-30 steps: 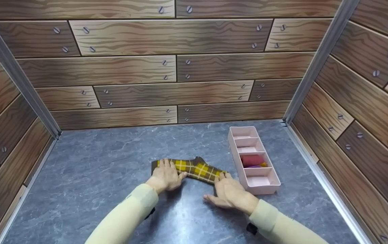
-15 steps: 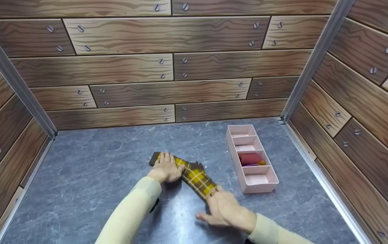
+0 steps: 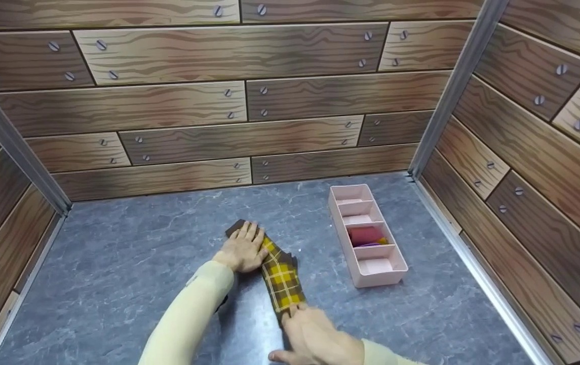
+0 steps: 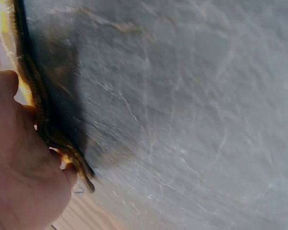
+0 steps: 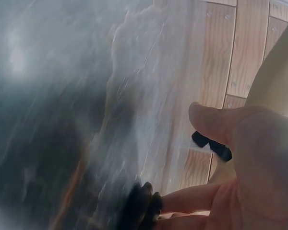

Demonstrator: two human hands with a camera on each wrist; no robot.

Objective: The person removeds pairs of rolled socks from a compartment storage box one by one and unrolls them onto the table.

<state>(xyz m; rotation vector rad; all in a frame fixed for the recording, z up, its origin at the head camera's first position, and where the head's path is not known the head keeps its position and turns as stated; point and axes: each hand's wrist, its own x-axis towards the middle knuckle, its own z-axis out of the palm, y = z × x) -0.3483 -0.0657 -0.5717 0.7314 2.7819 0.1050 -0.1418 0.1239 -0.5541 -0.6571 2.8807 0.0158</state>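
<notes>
A brown and yellow plaid sock (image 3: 282,276) lies on the grey marbled table, its dark cuff at the far left and its toe pointing toward me. My left hand (image 3: 241,251) rests flat across the leg near the cuff, fingers spread over the cloth. In the left wrist view the same hand (image 4: 26,158) is beside the sock's dark edge (image 4: 41,103). My right hand (image 3: 317,332) has its fingertips on the toe, with the thumb stretched out to the side. The right wrist view shows this hand's thumb (image 5: 213,122) apart from the fingers, which touch the dark toe (image 5: 139,206).
A pink four-section organizer (image 3: 378,279) stands to the right of the sock. One section holds a rolled red cloth (image 3: 365,235) with purple and yellow bits. Wood-patterned walls (image 3: 183,137) enclose the table at the back and both sides.
The toe of the sock has swung toward me with my right hand, so the sock now lies more lengthwise. My left hand stays on the cuff end. The head view has shifted slightly.
</notes>
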